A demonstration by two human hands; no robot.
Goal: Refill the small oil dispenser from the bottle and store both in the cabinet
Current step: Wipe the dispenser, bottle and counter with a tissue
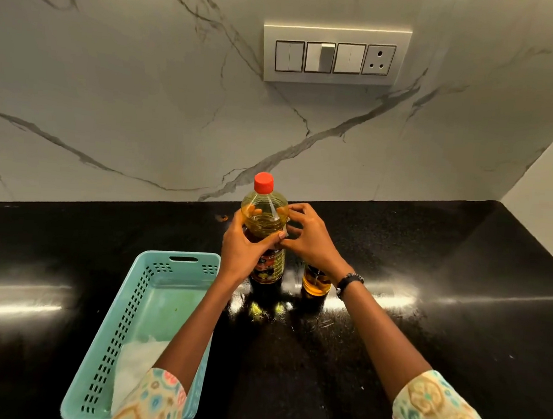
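- Bottle [264,215] upright on tabletop [429,252], red cap [264,181] on; left hand [244,249] grips it, right hand [309,236] spread beside.
- Dispenser [316,282] waits; uncapping likely comes next.

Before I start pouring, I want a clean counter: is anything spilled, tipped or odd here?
Nothing stands out. The oil bottle stands upright, its red cap on, gripped by the left hand. The small dispenser is upright beside it, under the right hand. No clear spill on the glossy counter.
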